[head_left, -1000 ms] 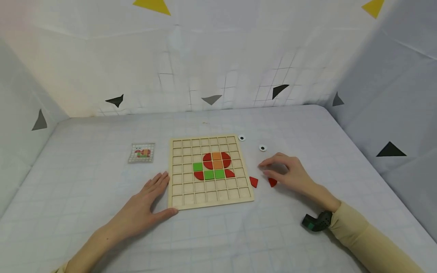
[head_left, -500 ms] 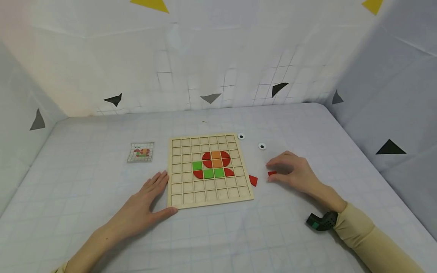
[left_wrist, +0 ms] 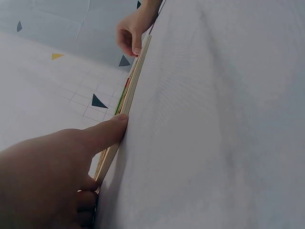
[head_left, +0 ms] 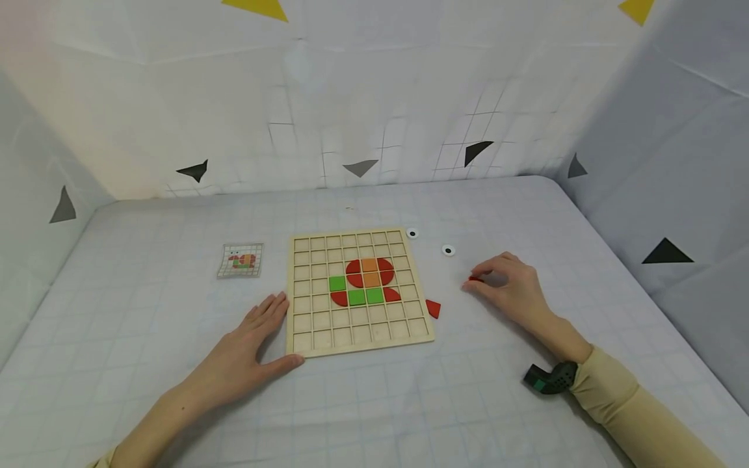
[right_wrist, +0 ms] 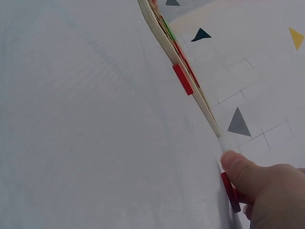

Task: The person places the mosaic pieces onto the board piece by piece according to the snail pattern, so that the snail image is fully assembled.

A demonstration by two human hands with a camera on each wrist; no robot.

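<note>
The right hand (head_left: 512,289) pinches a red tile (right_wrist: 230,192) between thumb and fingers, to the right of the gridded board (head_left: 361,317) and apart from it. The left hand (head_left: 242,354), fingers extended and thumb spread, touches the board's left edge. A loose red piece (head_left: 433,308) lies at the right edge

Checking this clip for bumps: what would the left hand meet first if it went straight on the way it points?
The grid board, it seems: in the head view the left hand points at its left edge, with fingers right beside it. Whether they would push against it or slide over it is unclear.
</note>
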